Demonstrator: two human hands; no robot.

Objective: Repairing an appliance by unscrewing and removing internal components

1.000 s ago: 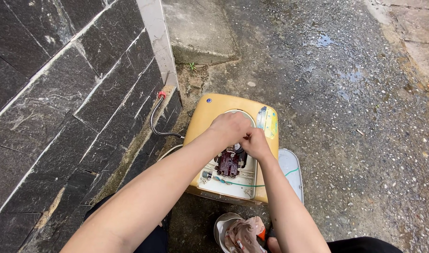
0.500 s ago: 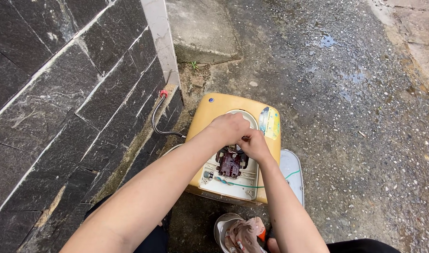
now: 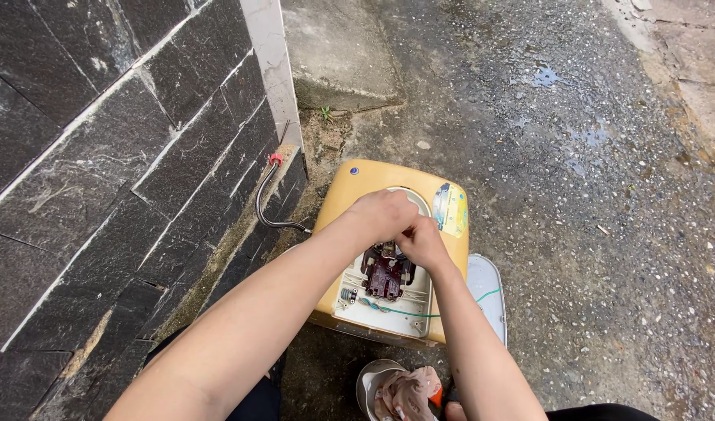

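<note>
A yellow boxy appliance (image 3: 365,183) lies on the wet ground with its white inner panel (image 3: 357,306) exposed. A dark red component (image 3: 385,277) sits in that opening, with a green wire (image 3: 404,313) running across below it. My left hand (image 3: 385,214) and my right hand (image 3: 422,242) meet just above the dark red component, fingers curled together on something small that I cannot make out. Both forearms reach in from the bottom of the view.
A dark stone-tile wall (image 3: 100,156) stands on the left, and a flexible metal hose (image 3: 262,203) with a red fitting runs from it to the appliance. A white cover (image 3: 488,296) lies beside the appliance. A metal bowl holding a rag (image 3: 400,394) is near my knees.
Both hands stay at the same spot above the red component; only slight finger movement and a small camera shift show.
</note>
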